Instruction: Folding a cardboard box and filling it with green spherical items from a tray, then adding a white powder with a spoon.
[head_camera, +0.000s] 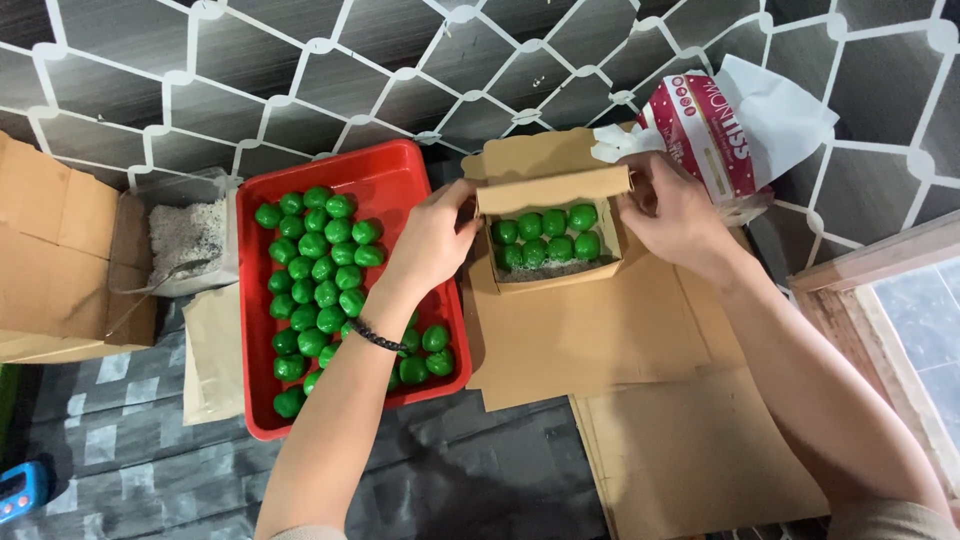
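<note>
A small brown cardboard box (553, 275) sits in the middle on flat cardboard sheets, its lid partly folded over. Inside lie several green balls (545, 238) on white shreds. My left hand (432, 240) grips the box's left side and lid edge. My right hand (672, 215) holds the right side of the lid. A red tray (400, 175) to the left holds several more green balls (318, 270).
A clear tub of white shreds (188, 238) stands left of the tray beside a large cardboard box (60, 250). A red and white tissue pack (735, 125) lies behind my right hand. Flat cardboard sheets (690, 440) spread to the lower right. A wooden frame (880, 270) stands at the right.
</note>
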